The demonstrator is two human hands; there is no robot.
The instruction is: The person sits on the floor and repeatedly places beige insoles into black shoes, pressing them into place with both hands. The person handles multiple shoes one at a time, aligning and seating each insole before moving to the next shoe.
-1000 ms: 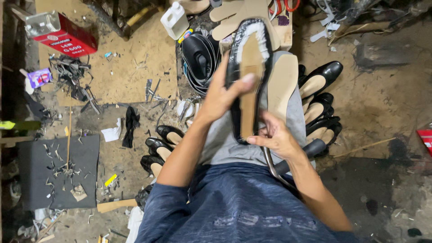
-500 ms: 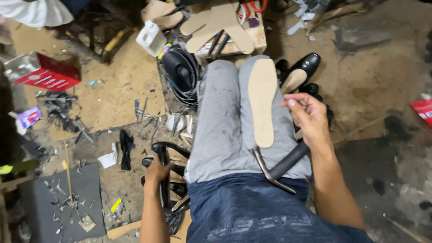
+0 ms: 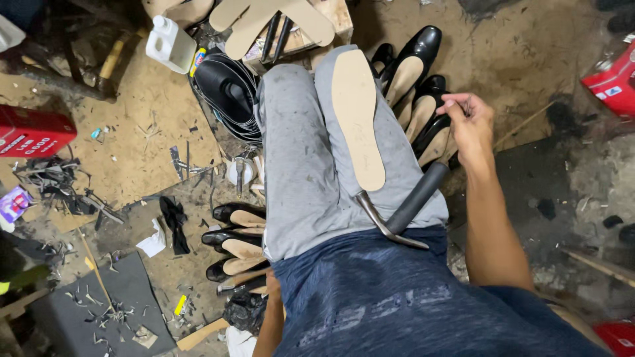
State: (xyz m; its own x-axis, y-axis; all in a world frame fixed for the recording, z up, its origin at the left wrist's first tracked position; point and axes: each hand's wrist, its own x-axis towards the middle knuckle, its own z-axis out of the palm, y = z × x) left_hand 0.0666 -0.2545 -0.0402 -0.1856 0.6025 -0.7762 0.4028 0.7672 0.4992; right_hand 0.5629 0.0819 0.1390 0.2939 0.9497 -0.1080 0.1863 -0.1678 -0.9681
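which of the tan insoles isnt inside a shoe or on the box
The tan insole lying loose on the grey-trousered thigh. The others sit inside the black shoes by the right hand or lie stacked on the box ahead.

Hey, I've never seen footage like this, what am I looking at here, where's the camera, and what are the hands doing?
There is no machine here. A camera worn on a person's head looks straight down at their own lap and the workshop floor. The person sits in grey trousers with a tan insole lying along one thigh and a hammer resting across the lap. The right hand reaches out over a row of black shoes beside the leg, fingers pinched; whether it grips anything I cannot tell. The left hand is out of sight; only the forearm shows, down by more black shoes on the floor. A red box, a white bottle and scraps lie around.
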